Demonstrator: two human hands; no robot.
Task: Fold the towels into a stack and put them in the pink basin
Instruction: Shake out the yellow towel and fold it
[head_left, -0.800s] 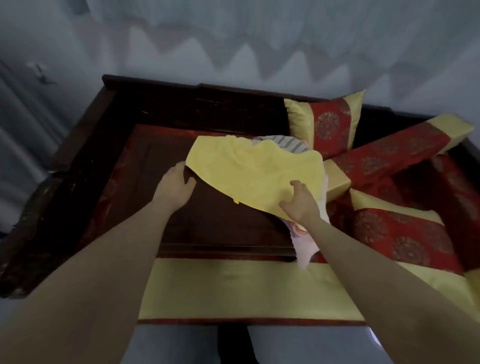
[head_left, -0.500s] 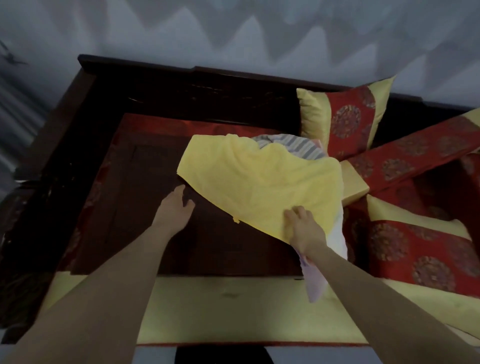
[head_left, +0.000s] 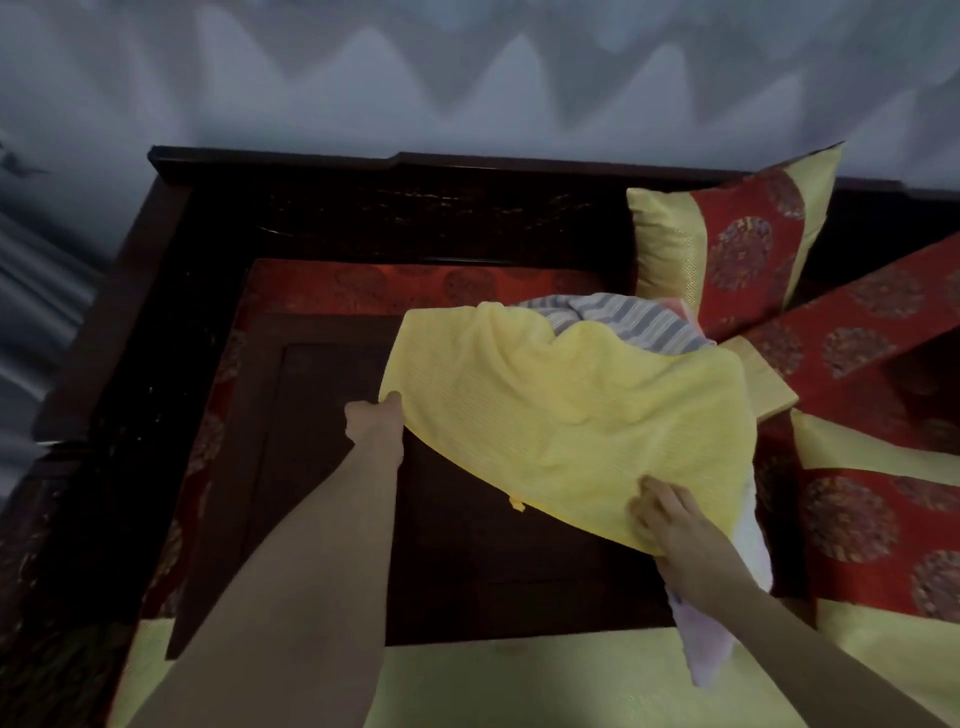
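The left hand (head_left: 376, 423) and right hand (head_left: 670, 525) pinch the yellow towel's (head_left: 571, 415) near edge; nothing looks folded yet.

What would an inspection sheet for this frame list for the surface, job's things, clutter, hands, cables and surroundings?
Surface: dark wooden table, bare in front of the towels.
Job's things: yellow towel spread over a heap with a striped towel; a pale cloth hangs off the near edge; pink basin not seen.
Clutter: red and yellow cushions on the right.
Hands: left hand grips the yellow towel's left corner; right hand pinches its near edge.
Cables: nothing seen.
Surroundings: grey wall behind.
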